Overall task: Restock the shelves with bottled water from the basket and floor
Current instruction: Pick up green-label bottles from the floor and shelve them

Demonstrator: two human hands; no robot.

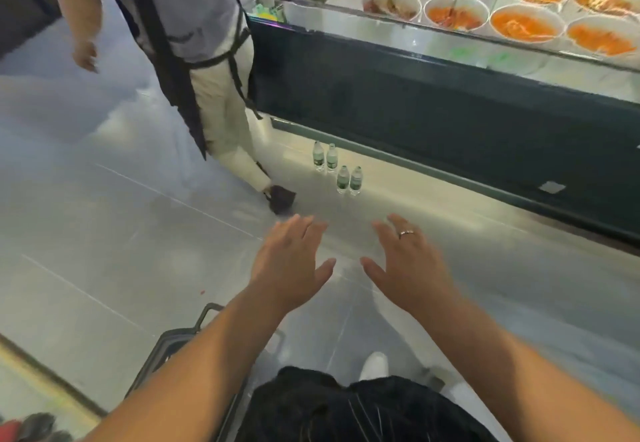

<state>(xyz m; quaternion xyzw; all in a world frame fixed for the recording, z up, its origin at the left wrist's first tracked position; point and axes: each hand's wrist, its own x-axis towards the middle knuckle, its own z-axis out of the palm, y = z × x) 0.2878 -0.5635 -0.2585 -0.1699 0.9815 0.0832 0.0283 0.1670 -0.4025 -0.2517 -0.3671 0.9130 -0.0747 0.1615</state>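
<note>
Hands outstretched palms down, left hand (289,263) and right hand (410,265) apart, fingers spread, empty, above floor (104,233), water bottles (341,169) beyond.

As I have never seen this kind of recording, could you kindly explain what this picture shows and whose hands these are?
There is no machine here. A person wears one wide-angle camera on the head, looking forward and down, so the two bare arms are the wearer's own. The left hand and the right hand, which wears a ring, are stretched forward with fingers spread, and neither holds anything. On the floor ahead stand four water bottles, upright in two pairs, beside the dark base of a display counter with bowls of food on top. A dark basket sits under the left arm; its contents are hidden. Another person, in an apron, stands left of the counter.
</note>
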